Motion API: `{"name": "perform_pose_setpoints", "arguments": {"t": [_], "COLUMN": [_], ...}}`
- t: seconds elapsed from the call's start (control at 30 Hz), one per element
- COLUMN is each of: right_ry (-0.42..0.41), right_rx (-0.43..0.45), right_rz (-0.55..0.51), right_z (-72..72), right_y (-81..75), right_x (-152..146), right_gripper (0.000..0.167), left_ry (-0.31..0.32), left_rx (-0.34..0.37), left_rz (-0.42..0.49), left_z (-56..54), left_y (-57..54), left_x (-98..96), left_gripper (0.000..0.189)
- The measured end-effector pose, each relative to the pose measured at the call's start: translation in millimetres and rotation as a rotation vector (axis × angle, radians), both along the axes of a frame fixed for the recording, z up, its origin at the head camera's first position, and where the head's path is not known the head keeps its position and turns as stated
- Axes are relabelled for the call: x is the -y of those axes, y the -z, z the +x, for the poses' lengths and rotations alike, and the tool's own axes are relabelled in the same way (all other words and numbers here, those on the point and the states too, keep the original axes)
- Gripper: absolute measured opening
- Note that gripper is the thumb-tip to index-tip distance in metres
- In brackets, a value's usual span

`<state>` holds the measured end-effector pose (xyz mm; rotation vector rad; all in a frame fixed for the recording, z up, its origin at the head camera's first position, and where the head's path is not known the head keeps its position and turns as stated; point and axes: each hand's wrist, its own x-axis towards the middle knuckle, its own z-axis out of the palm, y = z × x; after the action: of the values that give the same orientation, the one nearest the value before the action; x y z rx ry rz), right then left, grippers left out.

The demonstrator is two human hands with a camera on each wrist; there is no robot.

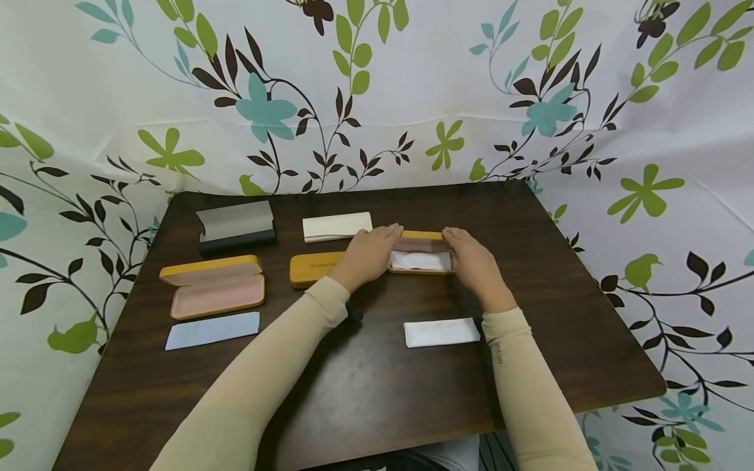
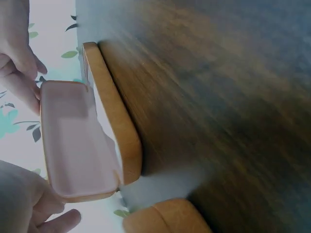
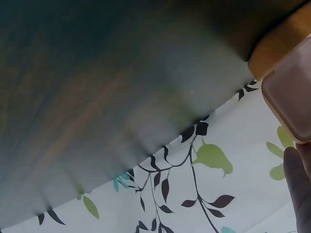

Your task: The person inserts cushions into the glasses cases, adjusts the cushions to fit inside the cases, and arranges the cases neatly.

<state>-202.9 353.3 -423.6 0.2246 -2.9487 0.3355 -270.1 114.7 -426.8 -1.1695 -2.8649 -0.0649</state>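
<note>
The left hand [image 1: 371, 254] and the right hand [image 1: 474, 263] pinch opposite ends of the raised lid [image 1: 421, 245] of the yellow case [image 1: 421, 272]; white cloth [image 1: 420, 261] lies inside.

Nothing can be read: the small line of lettering on the closed yellow case [image 1: 312, 272] and the tiny print on the right sleeve [image 1: 521, 376] are too blurred.

Free to pass across bare tabletop [image 1: 565, 314] right of the right hand [image 1: 476, 268] and between the sleeves [image 1: 524, 373] beside the folded white cloth [image 1: 442, 332], but blocked leftward by the closed yellow case [image 1: 312, 269] near the left hand [image 1: 366, 256], and ahead by the open case's [image 2: 114, 109] raised lid [image 2: 73, 141]
</note>
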Motion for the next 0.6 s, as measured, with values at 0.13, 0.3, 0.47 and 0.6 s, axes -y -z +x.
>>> {"name": "perform_pose_setpoints", "arguments": {"t": [0.13,0.3,0.47,0.6], "right_ry": [0.025,0.043,0.045,0.044], "right_rx": [-0.034,-0.041,-0.061,-0.014], "right_rz": [0.026,0.030,0.032,0.058], "right_z": [10.4,24.3,34.3,43.1], "right_y": [1.1,8.8,12.7,13.6], "right_x": [7,13,14,15], "right_gripper": [0.043,0.041,0.040,0.040], "left_ry": [0.025,0.036,0.018,0.024], "left_rx": [-0.027,-0.063,-0.092,-0.070], "left_rz": [-0.012,-0.008,0.007,-0.024], "left_z": [10.5,28.7,44.3,52.8], "left_y": [-2.2,2.3,5.7,7.3], "left_x": [3.3,7.5,12.0,14.5], "left_gripper": [0.056,0.054,0.054,0.052]}}
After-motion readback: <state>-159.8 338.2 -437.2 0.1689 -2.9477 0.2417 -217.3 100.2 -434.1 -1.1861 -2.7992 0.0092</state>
